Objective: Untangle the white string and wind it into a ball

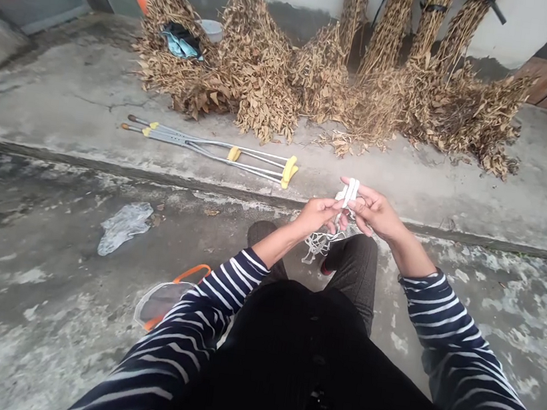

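Note:
A flat white cord or elastic band [351, 190] is looped in several turns around the fingers of my right hand [377, 213]. My left hand [318, 215] pinches the cord close beside the right fingers, with its thumb and fingertips together. Below both hands a loose tangle of the same white cord [317, 246] hangs down in front of my knees. The right thumb presses against the wound loops. Whether the cord is elastic cannot be made out.
A pair of crutches [210, 149] with yellow pads lies on the raised concrete ledge ahead. Dried plant bundles [261, 69] lean along the wall. On the lower ground are a crumpled clear plastic bag [125, 226] and a bag with orange handles [162, 301].

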`<state>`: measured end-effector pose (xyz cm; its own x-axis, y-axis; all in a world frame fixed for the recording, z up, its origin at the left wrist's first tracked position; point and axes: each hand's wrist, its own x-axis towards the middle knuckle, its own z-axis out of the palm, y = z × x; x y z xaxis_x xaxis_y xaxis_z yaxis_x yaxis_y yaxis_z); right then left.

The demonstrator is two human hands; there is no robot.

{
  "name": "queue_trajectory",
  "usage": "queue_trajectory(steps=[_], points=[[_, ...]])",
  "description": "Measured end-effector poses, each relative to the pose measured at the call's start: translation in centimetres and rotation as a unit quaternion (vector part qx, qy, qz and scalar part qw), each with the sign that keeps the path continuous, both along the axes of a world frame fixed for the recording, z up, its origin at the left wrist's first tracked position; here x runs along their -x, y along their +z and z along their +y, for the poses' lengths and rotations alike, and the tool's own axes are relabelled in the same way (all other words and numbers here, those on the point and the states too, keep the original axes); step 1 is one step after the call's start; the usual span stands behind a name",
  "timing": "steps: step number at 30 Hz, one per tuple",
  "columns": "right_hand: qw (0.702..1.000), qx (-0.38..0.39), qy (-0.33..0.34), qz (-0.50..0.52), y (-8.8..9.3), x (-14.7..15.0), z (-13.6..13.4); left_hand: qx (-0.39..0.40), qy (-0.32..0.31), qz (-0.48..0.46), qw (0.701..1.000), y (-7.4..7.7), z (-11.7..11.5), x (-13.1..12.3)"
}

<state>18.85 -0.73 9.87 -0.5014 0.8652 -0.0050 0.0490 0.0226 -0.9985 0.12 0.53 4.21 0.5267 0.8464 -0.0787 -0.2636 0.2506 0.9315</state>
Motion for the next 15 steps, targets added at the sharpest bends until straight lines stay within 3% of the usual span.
queue_trajectory(steps=[6, 15], points=[[0.988, -0.068, -0.093, -0.107, -1.4, 0.3, 1.2, 0.031, -0.045, 0.047, 0.997, -0.1, -2.2, 1.8], [0.931, -0.167, -0.142, -0.291, -3.3, -0.8, 1.4, 0.025, -0.169, 0.019, 0.985, 4.0, -1.8, 5.2]])
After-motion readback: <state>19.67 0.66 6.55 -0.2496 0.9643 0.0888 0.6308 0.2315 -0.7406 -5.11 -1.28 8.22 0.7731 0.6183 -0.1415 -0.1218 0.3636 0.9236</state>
